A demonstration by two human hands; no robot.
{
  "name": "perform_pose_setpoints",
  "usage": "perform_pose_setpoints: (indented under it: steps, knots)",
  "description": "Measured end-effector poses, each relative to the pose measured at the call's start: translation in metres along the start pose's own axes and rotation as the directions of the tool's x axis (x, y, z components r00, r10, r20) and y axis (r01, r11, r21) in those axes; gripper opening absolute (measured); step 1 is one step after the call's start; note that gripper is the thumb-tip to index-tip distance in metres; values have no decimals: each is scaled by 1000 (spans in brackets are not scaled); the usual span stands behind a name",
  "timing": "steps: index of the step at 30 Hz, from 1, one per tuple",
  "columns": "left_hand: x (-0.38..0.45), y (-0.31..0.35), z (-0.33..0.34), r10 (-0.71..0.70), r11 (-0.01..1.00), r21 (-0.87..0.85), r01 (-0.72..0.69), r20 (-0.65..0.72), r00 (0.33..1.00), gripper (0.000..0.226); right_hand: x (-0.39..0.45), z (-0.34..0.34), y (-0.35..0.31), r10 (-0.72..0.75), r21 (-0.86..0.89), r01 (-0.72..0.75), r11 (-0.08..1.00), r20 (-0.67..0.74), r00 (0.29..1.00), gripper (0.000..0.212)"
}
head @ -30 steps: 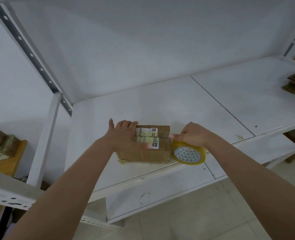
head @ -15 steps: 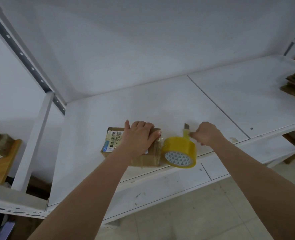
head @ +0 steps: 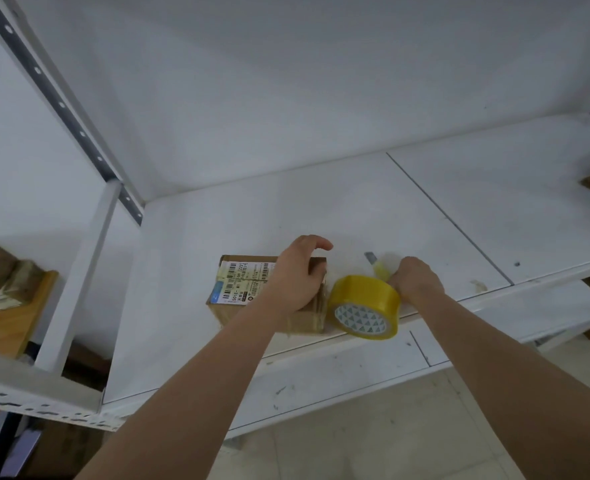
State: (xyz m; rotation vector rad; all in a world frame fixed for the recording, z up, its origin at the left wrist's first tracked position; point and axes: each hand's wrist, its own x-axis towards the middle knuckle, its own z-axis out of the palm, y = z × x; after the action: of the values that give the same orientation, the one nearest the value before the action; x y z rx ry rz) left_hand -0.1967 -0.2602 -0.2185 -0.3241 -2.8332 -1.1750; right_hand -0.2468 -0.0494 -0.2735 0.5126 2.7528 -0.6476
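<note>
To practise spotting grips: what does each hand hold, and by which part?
Right hand grips a yellow knife by its handle, blade pointing away. Left hand rests on the right end of the box.

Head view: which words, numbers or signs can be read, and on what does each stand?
"501E- M1": large print on the white label on top of the cardboard box.
"[ZZ2]": beside the barcode on the same label; last character uncertain.
Other small print on the label: too blurred; the left hand covers part.
Tape roll: only a triangle pattern on its core, no words.
Utility knife in the right hand: no text visible.
</note>
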Motion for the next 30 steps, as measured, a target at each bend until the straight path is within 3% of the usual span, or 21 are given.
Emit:
perform_pose_setpoints:
  steps: [3,6,8,12,14,18,20,22,23,27,30]
  knots:
    - [-1,0,-4,-99,977,-198,81,-80,992,27,0,-15,-2,-18,322,18,946,-5,1000,18]
    - [1,5,-6,-156,941,-313,126,-72,985,21,-14,-43,-26,-195,735,149,661,-24,981,12]
    - [0,10,-9,-192,893,-419,162,-29,981,29,-33,-58,-46,-386,810,193,553,44,921,10]
    - [-1,15,-16,-187,785,-592,183,56,981,55,-67,-55,-72,-590,781,195,593,257,766,7]
    - [0,13,-16,-208,751,-622,222,96,973,47,-75,-48,-77,-614,773,200,602,288,735,6]
    - [3,3,-17,-231,758,-620,203,36,972,37,-69,-49,-73,-551,679,294,673,194,812,7]
    - [4,-3,-19,-268,721,-670,177,-34,963,36,-61,-52,-62,-507,399,413,819,162,847,20]
    - [3,-5,-21,-286,661,-735,153,-58,957,34,-57,-50,-50,-429,138,407,903,305,850,40]
    - [2,-6,-22,-270,654,-745,134,-64,961,33,-57,-47,-45,-379,94,372,923,383,843,45]
    - [2,-3,-30,-170,781,-601,172,61,984,35,-55,-39,-43,-381,184,334,924,418,825,33]
    - [3,4,-36,-197,727,-597,339,292,936,48,-55,-38,-42,-406,238,334,912,412,816,26]
